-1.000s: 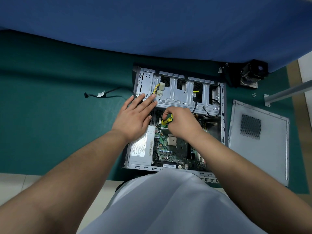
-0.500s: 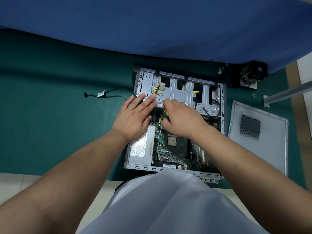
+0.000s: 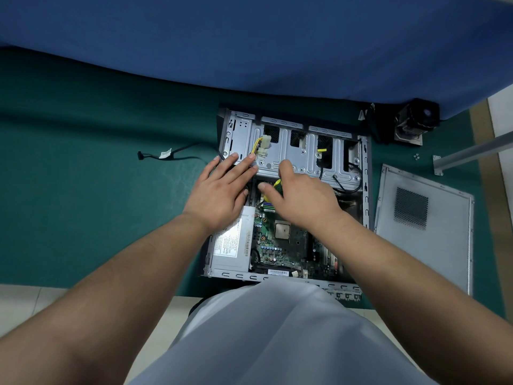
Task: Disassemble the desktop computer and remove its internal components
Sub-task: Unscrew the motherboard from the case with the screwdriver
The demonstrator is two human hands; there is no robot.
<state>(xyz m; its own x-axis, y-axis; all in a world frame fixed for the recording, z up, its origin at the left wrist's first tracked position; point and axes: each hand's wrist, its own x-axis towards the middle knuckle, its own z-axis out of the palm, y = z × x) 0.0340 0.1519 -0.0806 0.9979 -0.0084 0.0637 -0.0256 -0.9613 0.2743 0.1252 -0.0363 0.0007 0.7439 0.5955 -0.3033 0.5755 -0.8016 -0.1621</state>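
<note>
Gripping a screwdriver [image 3: 277, 185] pointing down, right hand [image 3: 302, 201]; left hand [image 3: 219, 193] fingers flat on chassis [image 3: 288, 154].

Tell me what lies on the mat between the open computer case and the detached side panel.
Nothing: the head view shows only a narrow strip of bare green mat between the computer case and the side panel. The small screws lie farther back, beside the metal bracket.

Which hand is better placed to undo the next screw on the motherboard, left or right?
Right, probably. The right hand already grips the yellow-handled screwdriver above the motherboard, while the left hand lies flat with its fingers on the drive cage, steadying the case.
</note>
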